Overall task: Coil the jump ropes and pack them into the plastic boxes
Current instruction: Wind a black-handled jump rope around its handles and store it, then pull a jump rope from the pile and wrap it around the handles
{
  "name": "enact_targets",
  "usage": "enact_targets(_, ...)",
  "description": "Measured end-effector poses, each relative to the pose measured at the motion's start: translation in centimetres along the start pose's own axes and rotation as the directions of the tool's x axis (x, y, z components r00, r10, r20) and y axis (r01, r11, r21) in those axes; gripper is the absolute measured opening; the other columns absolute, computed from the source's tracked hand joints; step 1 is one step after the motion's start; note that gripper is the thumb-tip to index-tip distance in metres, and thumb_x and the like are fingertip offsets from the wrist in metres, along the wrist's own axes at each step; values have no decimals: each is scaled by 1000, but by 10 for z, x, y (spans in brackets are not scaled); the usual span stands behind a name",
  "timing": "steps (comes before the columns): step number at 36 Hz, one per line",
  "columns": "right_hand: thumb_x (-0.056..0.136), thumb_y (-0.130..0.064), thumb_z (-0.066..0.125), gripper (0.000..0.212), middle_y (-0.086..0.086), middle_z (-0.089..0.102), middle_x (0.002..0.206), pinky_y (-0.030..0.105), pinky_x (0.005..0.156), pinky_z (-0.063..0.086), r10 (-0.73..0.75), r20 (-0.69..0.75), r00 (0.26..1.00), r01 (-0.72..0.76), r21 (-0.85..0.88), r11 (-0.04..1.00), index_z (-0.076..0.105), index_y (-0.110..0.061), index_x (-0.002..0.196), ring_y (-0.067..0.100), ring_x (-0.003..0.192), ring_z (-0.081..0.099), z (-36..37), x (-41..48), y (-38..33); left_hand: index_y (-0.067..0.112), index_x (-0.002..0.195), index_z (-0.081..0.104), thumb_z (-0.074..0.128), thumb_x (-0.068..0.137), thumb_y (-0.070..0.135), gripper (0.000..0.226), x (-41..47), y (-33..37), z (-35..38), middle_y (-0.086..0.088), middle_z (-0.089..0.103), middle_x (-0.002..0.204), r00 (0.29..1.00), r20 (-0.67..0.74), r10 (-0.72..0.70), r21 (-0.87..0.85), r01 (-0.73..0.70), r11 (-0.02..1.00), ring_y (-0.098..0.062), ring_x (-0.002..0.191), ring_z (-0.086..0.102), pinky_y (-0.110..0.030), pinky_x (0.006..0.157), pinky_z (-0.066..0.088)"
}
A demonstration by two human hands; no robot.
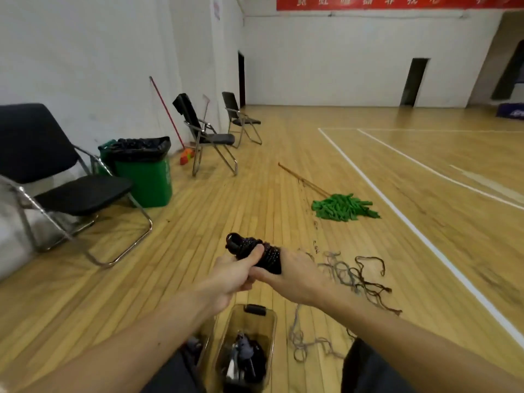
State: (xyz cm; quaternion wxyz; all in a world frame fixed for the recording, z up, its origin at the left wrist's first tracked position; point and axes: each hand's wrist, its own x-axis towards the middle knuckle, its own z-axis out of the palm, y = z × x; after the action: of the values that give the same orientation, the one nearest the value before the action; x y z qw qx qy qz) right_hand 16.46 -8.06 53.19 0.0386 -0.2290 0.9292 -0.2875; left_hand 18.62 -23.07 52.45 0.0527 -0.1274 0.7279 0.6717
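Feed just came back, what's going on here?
A person grips a black coiled rope with the left hand and right hand, just above a clear box that is already part filled. Loose ropes lie tangled on the floor to the right, not yet coiled.

Black speckled rope point(255, 251) — green bin point(147, 180), green mop point(344, 207).

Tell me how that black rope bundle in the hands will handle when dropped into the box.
Probably floppy: the loose ropes on the floor lie in limp tangles. The black rope bundle may spring loose, since left hand and right hand both grip it.
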Motion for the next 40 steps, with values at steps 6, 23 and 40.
enact_targets(6,98,-71,29,63,4,60,106,34,79,48,220,262,940,-222,-22,975,45,-17,126,20,91,58,92,34,59,16,98,70,75,86,40,27,59,-84,-10,-4,75,96,978,-96,-182,89,191,978,-21,93,71,-40,89,58)
enact_targets(23,99,-38,60,41,3,54,128,33,98,49,532,388,753,-611,111,783,51,-17,132,21,116,54,304,111,217,11,90,67,82,72,57,52,260,-291,11,-3,66,76,846,-82,-527,627,455,632,-23,78,67,-29,59,46)
enact_targets(40,93,-25,67,94,16,22,162,44,120,32,528,678,511,-731,21,682,4,-11,161,34,148,27,390,181,279,5,110,63,69,93,36,36,355,-403,43,-13,67,106,905,-193,-379,762,382,523,-29,99,64,-33,69,44)
